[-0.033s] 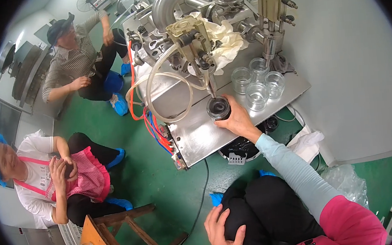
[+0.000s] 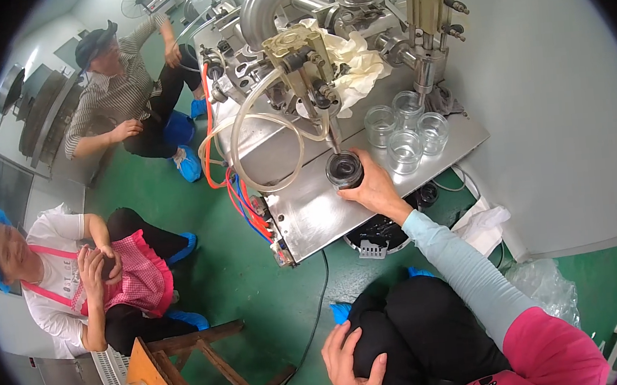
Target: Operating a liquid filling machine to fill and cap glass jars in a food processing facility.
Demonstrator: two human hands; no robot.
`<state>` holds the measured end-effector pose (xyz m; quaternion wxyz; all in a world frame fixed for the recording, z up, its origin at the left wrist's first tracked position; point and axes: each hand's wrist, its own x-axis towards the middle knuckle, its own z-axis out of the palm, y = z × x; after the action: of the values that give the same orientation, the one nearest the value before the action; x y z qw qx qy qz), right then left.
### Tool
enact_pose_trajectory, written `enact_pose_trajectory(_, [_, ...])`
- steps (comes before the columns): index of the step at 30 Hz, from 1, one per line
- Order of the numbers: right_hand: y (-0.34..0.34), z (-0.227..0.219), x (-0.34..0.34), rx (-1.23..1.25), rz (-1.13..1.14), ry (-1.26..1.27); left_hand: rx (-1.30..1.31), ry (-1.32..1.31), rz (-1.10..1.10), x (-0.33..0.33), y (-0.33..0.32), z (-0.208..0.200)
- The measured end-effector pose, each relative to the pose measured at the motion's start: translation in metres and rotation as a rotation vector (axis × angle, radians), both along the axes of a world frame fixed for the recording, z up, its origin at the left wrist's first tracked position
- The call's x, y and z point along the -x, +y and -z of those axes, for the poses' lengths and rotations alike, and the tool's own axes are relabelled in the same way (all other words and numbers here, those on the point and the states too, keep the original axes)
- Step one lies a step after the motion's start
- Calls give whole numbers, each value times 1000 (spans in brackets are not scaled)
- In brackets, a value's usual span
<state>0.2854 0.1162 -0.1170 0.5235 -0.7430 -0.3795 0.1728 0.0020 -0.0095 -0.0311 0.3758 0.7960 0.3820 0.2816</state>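
Observation:
A glass jar (image 2: 343, 170) with dark contents stands under the metal nozzle (image 2: 334, 137) of a filling machine (image 2: 296, 54). My right hand (image 2: 377, 189) is wrapped round this jar from the right and grips it at the edge of the steel worktop (image 2: 309, 218). My left hand (image 2: 353, 368) rests on my knee with the fingers apart, holding nothing. Several clear glass jars (image 2: 404, 152) stand grouped on the worktop to the right of my right hand, below a second nozzle (image 2: 425, 79).
Crumpled pale paper (image 2: 356, 67) lies on the machine. A dark-lined bucket (image 2: 378, 232) is under the worktop. To the left sit a person in a pink apron (image 2: 139, 269), hands round a dark object, and a person in a striped shirt (image 2: 117, 99). A wooden stool (image 2: 165, 381) stands nearby.

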Motion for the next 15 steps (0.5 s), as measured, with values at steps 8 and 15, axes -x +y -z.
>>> enact_pose_trajectory(8, [2, 3, -2, 29, -15, 0, -3, -4, -8, -1, 2, 0])
enact_pose_trajectory(15, [1, 1, -1, 45, -73, 26, 3, -11, -11, 0, 0, -1])
